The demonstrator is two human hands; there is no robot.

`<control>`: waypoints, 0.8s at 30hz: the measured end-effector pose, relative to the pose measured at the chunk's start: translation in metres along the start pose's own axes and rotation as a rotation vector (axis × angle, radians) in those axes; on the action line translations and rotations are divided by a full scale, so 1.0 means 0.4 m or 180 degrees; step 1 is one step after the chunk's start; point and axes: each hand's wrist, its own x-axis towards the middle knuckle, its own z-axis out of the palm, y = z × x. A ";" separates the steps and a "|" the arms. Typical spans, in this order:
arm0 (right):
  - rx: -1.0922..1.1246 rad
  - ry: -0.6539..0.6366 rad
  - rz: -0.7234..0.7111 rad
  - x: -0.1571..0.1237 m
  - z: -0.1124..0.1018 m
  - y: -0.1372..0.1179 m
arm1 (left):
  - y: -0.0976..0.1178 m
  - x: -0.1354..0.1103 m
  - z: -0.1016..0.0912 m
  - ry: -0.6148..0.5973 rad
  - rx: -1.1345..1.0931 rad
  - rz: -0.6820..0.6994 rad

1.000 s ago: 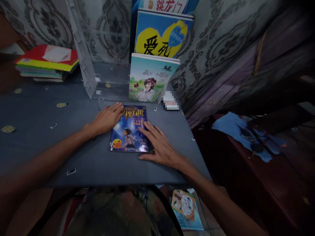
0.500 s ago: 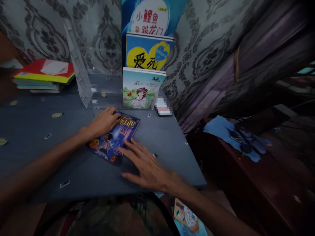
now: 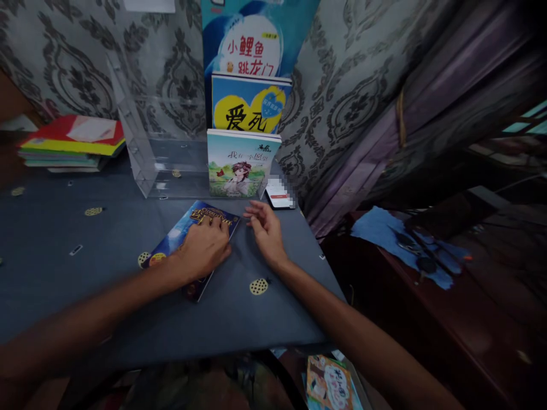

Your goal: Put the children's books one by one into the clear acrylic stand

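Observation:
A dark blue book with gold lettering (image 3: 173, 236) lies flat and slanted on the cloth-covered table (image 3: 106, 307). My left hand (image 3: 205, 245) rests on its cover, fingers laid over the title and slightly bent, hiding much of the front. Just beyond the book's right edge is my right hand (image 3: 267, 232), apart from it, with loosely curved fingers and nothing in them. Behind both hands stands a clear tiered book rack (image 3: 143, 165). Its right side carries a pale green book (image 3: 239, 162), a blue and yellow book (image 3: 220, 105) and a tall teal book (image 3: 213, 40).
A phone (image 3: 280, 196) lies beside the rack's right end. Stacked books with a red cover on top (image 3: 81, 134) sit at the back left. To the right, a dark red surface (image 3: 410, 307) bears a blue cloth (image 3: 371, 230). More books (image 3: 329, 381) are below the table edge.
My left hand has shifted right and nearer, from the book's upper left edge onto its cover. My right hand has moved away from the book's lower right side to beside its upper right corner.

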 end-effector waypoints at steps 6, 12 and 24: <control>-0.0020 -0.0024 -0.0032 -0.019 -0.012 0.021 | -0.022 0.007 -0.018 -0.0052 -0.0084 0.0078; -0.0317 0.0054 -0.0228 -0.025 -0.026 -0.001 | -0.026 0.009 -0.038 -0.0118 -0.0082 0.0047; -0.1236 -0.0561 -0.0759 -0.040 -0.012 -0.058 | -0.012 0.005 -0.002 0.0083 -0.0034 0.0079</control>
